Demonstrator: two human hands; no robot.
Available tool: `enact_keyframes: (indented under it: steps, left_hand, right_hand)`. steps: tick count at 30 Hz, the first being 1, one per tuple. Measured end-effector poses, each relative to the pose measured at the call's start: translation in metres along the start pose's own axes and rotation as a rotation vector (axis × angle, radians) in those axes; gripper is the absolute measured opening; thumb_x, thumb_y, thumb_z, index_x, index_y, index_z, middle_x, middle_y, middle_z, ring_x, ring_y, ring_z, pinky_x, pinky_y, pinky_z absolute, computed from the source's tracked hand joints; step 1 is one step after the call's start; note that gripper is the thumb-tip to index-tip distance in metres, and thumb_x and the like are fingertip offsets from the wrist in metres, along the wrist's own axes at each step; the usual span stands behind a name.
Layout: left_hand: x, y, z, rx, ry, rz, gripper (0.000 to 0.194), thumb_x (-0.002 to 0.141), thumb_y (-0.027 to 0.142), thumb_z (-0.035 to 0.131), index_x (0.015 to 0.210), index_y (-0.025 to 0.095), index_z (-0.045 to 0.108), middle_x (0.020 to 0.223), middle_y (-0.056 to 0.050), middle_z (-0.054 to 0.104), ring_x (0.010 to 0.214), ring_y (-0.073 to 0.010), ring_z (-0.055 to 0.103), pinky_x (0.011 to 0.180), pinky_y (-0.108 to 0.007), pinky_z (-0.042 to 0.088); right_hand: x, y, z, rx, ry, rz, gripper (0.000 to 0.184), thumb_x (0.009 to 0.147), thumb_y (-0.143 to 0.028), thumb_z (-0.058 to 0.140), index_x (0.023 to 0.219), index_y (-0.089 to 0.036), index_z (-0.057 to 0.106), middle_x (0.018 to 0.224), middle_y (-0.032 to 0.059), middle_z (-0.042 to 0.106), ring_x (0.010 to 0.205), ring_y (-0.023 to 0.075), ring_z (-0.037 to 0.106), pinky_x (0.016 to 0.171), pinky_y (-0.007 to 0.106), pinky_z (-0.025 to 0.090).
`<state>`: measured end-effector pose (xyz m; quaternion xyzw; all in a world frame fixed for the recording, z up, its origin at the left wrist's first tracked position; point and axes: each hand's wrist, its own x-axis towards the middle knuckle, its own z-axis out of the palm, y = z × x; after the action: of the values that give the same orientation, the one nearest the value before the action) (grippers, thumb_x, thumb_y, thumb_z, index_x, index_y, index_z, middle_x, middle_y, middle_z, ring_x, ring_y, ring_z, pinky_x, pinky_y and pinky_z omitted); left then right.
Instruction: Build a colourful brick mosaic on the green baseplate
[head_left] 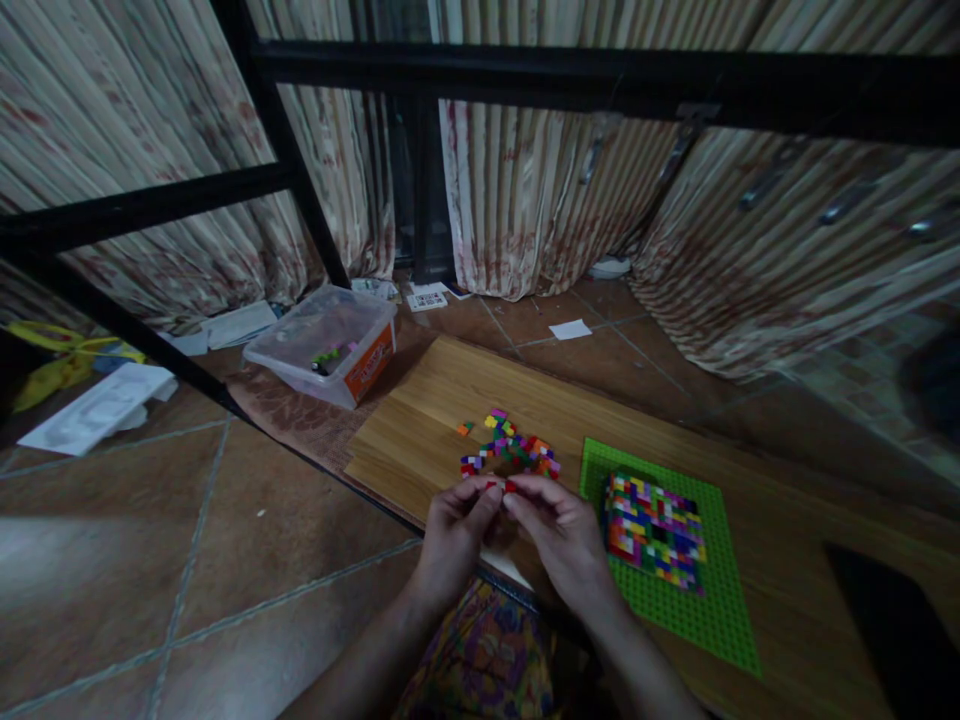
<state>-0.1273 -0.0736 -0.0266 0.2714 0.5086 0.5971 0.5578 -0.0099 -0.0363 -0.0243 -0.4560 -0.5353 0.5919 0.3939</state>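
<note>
Together my left hand and right hand pinch small red bricks at the fingertips, just before the loose brick pile. Fingers hide most of them; how many I cannot tell.

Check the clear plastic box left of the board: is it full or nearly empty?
Nearly empty. The clear plastic box shows only a few small bricks on its bottom.
</note>
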Motion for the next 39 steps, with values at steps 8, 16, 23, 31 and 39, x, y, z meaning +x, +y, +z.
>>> enact_keyframes:
  steps: [8,16,23,31,39]
  left_hand:
    - [-0.002,0.001,0.006,0.001,0.018,-0.042,0.031,0.073,0.043,0.069,0.077,0.012,0.064,0.055,0.003,0.054,0.046,-0.0056,0.04,0.043,-0.017,0.031]
    - [0.009,-0.007,-0.006,-0.127,0.009,-0.127,0.032,0.073,0.043,0.068,0.077,0.012,0.062,0.056,0.003,0.053,0.048,-0.0064,0.044,0.046,-0.017,0.036]
    - [0.01,-0.006,-0.006,-0.089,0.069,-0.095,0.034,0.071,0.042,0.069,0.085,0.013,0.061,0.063,0.002,0.058,0.047,-0.0064,0.046,0.044,-0.018,0.037]
    - [0.006,-0.004,-0.004,-0.057,0.032,-0.088,0.03,0.073,0.039,0.068,0.083,0.014,0.054,0.057,0.003,0.057,0.046,-0.0079,0.05,0.045,-0.018,0.041]
    - [-0.012,-0.01,-0.001,-0.072,-0.099,-0.091,0.027,0.077,0.038,0.066,0.079,0.014,0.055,0.063,0.001,0.057,0.047,-0.0067,0.048,0.044,-0.017,0.04]
  right_hand:
    - [-0.002,-0.005,0.0,0.042,0.037,0.064,0.021,0.071,-0.038,0.071,0.078,-0.018,0.072,0.066,0.0009,0.068,0.058,0.0132,0.06,0.056,0.025,0.05]
    - [0.028,0.007,-0.013,-0.355,0.149,-0.128,0.018,0.078,-0.034,0.063,0.085,-0.021,0.072,0.078,0.0029,0.07,0.072,0.018,0.064,0.069,0.031,0.05]
    - [0.045,0.01,-0.01,-0.934,-0.013,-0.336,0.022,0.078,-0.012,0.054,0.088,-0.02,0.071,0.091,0.0072,0.067,0.083,0.0205,0.063,0.08,0.034,0.048]
    - [0.021,-0.002,-0.001,-0.317,-0.055,-0.049,0.026,0.082,-0.04,0.06,0.092,-0.019,0.07,0.079,0.0043,0.071,0.07,0.0176,0.064,0.065,0.028,0.05]
    - [0.0,-0.004,-0.005,0.009,-0.125,0.206,0.025,0.072,-0.041,0.07,0.077,-0.017,0.07,0.058,-0.0013,0.062,0.051,0.0101,0.051,0.05,0.022,0.04]
